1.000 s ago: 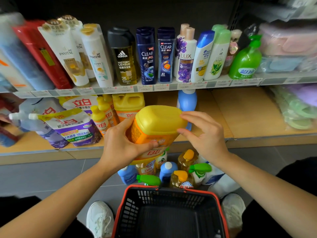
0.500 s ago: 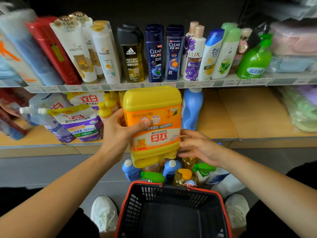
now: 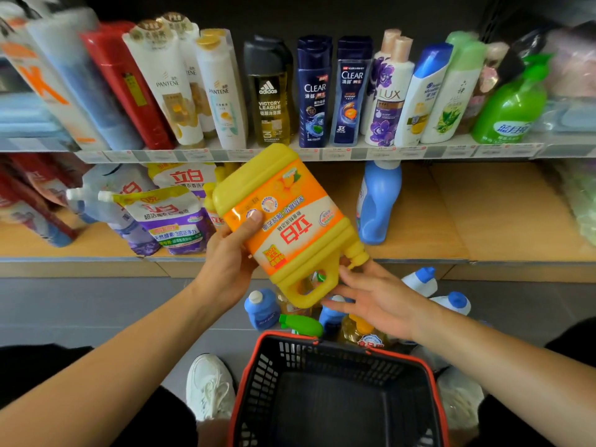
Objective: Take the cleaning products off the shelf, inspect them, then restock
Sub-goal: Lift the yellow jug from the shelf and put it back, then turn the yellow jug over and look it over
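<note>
You held the yellow jug (image 3: 283, 221) upside down and tilted in front of the lower shelf (image 3: 483, 227), its cap pointing down to the right. Your left hand (image 3: 230, 262) gripped its side, thumb pressed on the orange label. Your right hand (image 3: 377, 295) lay beneath the handle end, fingers straight and spread, touching the jug. Under it, bottles (image 3: 261, 308) stood on the floor behind a red-rimmed basket (image 3: 429, 369). A blue bottle (image 3: 377, 204) stood on the shelf near the jug.
</note>
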Action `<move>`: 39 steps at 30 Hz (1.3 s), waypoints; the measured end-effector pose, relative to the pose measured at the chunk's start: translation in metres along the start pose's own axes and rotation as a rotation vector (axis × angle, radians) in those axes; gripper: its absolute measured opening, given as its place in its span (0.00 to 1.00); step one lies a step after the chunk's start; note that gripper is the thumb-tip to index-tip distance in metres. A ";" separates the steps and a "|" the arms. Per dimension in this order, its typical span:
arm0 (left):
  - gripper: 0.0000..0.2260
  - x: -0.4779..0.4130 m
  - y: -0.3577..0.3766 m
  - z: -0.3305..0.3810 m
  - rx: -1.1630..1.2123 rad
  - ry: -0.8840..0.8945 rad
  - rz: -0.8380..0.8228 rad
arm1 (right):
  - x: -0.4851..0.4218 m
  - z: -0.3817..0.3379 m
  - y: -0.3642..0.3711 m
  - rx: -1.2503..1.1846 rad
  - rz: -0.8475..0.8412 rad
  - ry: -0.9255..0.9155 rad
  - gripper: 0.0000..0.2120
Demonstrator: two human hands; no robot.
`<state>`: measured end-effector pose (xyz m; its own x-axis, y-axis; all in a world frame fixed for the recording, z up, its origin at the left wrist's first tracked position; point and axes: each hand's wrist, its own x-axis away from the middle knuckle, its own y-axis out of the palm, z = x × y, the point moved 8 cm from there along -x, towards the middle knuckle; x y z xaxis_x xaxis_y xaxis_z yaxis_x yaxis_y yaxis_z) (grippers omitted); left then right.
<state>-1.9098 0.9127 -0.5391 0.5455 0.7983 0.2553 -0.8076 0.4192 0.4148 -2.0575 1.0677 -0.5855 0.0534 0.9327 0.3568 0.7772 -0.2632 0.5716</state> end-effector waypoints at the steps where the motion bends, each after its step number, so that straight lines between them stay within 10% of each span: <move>1: 0.27 0.001 -0.001 -0.003 0.005 -0.017 0.004 | 0.001 0.004 0.005 -0.003 -0.026 -0.001 0.24; 19: 0.30 -0.008 -0.024 -0.014 -0.198 0.006 -0.018 | 0.000 -0.056 -0.015 0.118 0.169 -0.269 0.22; 29: 0.16 -0.018 -0.002 -0.075 -0.448 -0.272 -0.159 | 0.003 -0.128 -0.002 0.532 0.400 -0.572 0.20; 39: 0.18 -0.098 -0.008 -0.043 -0.922 0.046 -0.121 | -0.044 -0.165 -0.013 1.134 0.652 -0.597 0.19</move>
<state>-1.9664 0.8494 -0.6053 0.6445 0.7346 0.2121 -0.6154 0.6630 -0.4263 -2.1733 0.9887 -0.4863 0.6169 0.7616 -0.1987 0.5682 -0.6056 -0.5571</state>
